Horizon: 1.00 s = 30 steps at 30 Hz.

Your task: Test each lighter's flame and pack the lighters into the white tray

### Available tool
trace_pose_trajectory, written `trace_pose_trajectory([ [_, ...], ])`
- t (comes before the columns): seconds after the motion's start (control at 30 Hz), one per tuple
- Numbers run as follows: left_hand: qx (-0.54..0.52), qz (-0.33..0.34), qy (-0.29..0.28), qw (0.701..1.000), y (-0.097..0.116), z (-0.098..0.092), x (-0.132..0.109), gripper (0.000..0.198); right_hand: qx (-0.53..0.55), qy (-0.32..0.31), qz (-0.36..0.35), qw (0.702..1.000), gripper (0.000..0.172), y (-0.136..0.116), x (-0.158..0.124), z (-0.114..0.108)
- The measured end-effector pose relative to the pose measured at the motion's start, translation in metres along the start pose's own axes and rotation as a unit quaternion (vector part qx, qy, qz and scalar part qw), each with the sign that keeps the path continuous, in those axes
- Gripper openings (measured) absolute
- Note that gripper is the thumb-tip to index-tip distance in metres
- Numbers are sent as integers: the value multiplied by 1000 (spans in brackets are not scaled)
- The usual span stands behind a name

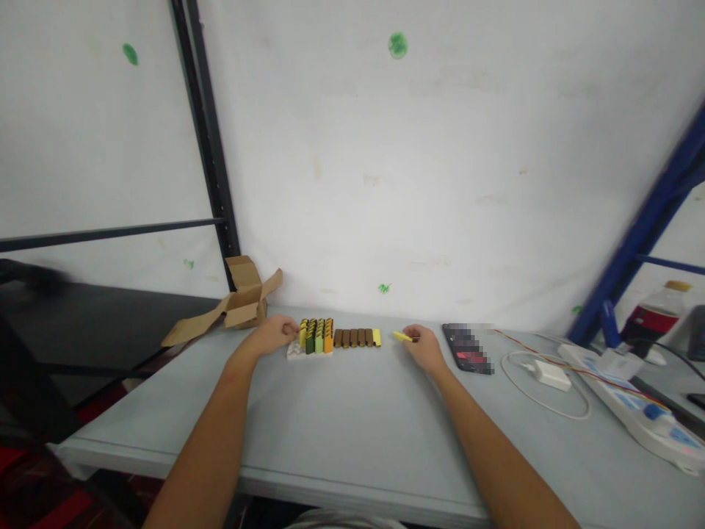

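My right hand (pixel 423 347) pinches a small flat yellow piece (pixel 402 336) just above the table. My left hand (pixel 278 334) is beside the left end of a white holder (pixel 309 356), its fingers curled together near the leftmost yellow piece. Whether the fingertips grip anything is too small to tell. Upright pieces in yellow, dark green, light green and orange (pixel 328 342) fill rows of the holder; its left end shows bare. Right of it, a row of several flat brown pieces (pixel 353 338) ends in a yellow piece (pixel 376 337), lying between my hands.
An opened cardboard box (pixel 245 312) lies at the back left. A phone-like dark device (pixel 465 349), partly blurred out, is right of my right hand. Farther right are a white charger (pixel 552 375) with its cable, a power strip (pixel 633 411) and a bottle (pixel 655 312).
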<state>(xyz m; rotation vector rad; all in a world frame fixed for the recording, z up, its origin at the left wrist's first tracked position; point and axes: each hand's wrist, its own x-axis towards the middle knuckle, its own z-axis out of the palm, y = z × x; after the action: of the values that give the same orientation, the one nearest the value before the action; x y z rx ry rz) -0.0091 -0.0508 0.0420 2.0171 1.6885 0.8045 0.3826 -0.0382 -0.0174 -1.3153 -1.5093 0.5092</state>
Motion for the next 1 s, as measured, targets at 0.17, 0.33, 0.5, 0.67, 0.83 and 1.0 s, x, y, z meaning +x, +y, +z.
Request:
trace_pose_trajectory([
  [0.17,38,-3,38,999,5,-3,0,24,66,37,8,997,33,-7,4,-4],
  [0.33,40,-5,42,998,7,0,1,24,248,100,33,963,42,-25,0,-7],
  [0.5,75,-25,67,995,2,3,3,29,383,57,7,922,38,-42,-6,-5],
  [0.67,42,-133,40,990,-5,9,4,23,423,78,12,903,36,-52,-7,-5],
  [0.83,0,-148,-27,989,1,13,4,18,401,1,59,914,33,-53,-6,-3],
  [1.0,18,-141,6,990,0,15,5,30,376,-58,68,922,35,-58,-13,-1],
])
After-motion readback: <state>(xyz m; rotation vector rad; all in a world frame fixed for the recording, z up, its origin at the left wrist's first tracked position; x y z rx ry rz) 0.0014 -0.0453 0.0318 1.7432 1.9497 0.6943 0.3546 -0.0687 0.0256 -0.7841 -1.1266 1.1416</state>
